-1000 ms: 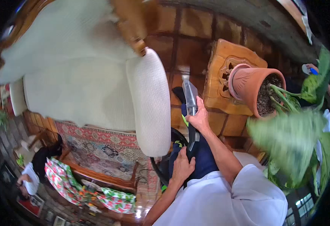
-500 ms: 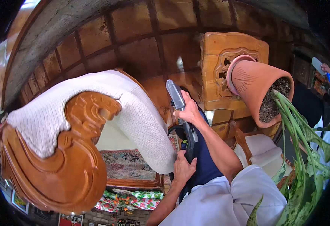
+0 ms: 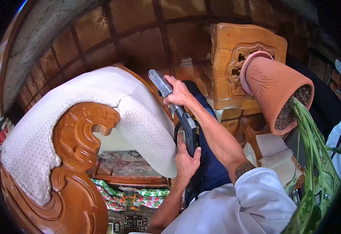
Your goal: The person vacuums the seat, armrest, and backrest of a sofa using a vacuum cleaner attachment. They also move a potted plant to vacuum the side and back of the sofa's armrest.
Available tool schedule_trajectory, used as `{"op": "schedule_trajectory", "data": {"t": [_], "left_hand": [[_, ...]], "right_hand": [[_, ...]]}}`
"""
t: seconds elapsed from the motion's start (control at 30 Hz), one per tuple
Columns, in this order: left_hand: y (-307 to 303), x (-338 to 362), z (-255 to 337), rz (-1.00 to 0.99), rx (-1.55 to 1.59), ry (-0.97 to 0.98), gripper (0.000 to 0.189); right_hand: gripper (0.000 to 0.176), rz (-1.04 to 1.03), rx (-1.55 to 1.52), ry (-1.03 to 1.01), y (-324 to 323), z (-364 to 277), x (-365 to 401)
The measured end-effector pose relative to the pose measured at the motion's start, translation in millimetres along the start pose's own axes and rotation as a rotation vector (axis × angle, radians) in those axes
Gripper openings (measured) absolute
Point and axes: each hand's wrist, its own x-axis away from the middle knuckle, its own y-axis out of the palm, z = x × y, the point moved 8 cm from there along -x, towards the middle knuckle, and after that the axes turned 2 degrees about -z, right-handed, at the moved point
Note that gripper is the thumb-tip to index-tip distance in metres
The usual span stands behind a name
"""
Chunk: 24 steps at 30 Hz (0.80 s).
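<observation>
My right hand (image 3: pixel 178 93) grips the upper part of a black vacuum wand (image 3: pixel 186 119) just behind its clear, flat nozzle (image 3: pixel 157 80). Lower down, my left hand (image 3: pixel 187 162) is wrapped round the wand's handle. A dark hose loops beside the handle. The nozzle points away from me, over the brown tiled floor, near the far edge of the cream upholstered sofa (image 3: pixel 147 128). In this view the nozzle seems apart from the fabric. The sofa's carved wooden armrest (image 3: pixel 77 187) fills the lower left.
To the right, a terracotta pot (image 3: pixel 272 89) with a long-stemmed leafy plant (image 3: pixel 310 140) stands on a carved wooden side table (image 3: pixel 221 66). Another cushioned chair (image 3: pixel 272 152) is beyond my right arm. A patterned rug (image 3: pixel 127 165) and a stone wall edge (image 3: pixel 30 54) also show.
The vacuum wand has swung left, its nozzle shifting up and toward the sofa. My right hand moved left with it; my left hand stays on the handle, slightly higher.
</observation>
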Motion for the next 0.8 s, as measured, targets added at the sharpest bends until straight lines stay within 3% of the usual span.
{"op": "schedule_trajectory", "data": {"t": [0.03, 0.13, 0.3, 0.5, 0.57, 0.73, 0.8], "left_hand": [[7, 0, -3, -0.048, -0.063, -0.020, 0.049], [20, -2, -12, -0.050, -0.019, -0.092, 0.044], [26, -7, -12, 0.012, -0.019, -0.017, 0.042], [13, -36, 1, 0.123, 0.114, 0.023, 0.046], [6, -55, 6, 0.133, 0.217, -0.102, 0.046], [-2, -106, 21, 0.275, 0.283, -0.127, 0.039], [-5, -120, 20, 0.317, 0.316, -0.118, 0.040]], "right_hand": [[0.100, -0.079, 0.019, 0.024, 3, -2, 0], [0.098, -0.027, -0.021, -0.070, -2, -10, -2], [0.093, 0.020, -0.098, -0.290, -20, -49, 12], [0.102, -0.036, -0.044, -0.513, -7, -112, -14], [0.104, -0.056, 0.038, -0.626, 7, -129, -36], [0.107, -0.303, 0.013, -0.681, 33, -167, -80], [0.107, -0.311, -0.001, -0.702, 40, -172, -95]]}}
